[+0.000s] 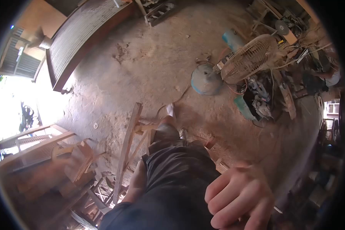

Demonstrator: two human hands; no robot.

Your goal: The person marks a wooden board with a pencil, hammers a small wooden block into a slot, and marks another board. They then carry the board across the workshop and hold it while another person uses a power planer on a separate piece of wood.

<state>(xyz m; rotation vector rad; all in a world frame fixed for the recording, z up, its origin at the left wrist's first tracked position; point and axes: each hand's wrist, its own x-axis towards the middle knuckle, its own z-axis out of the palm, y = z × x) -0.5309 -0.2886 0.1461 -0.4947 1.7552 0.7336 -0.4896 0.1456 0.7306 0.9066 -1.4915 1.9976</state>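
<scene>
My right hand (239, 197) is large at the lower right, in front of my dark clothing. Its fingers are curled in toward the palm, and whatever they may hold is hidden. On the other side of my body, my left arm (136, 186) hangs down, and the fingers of that hand do not show. Close by that arm, a long wooden beam (126, 153) stands at a slant, with more wooden pieces (145, 128) joined or leaning beside it. One of my feet (170, 110) is forward on the dirt floor (142, 69).
A caged fan (251, 57) lies near a round grey base (206, 78). Machine parts (260, 99) and cables clutter the right, where another person's arm (326, 74) shows. Wooden furniture pieces (38, 149) fill the lower left. A ridged panel (80, 32) stands at upper left.
</scene>
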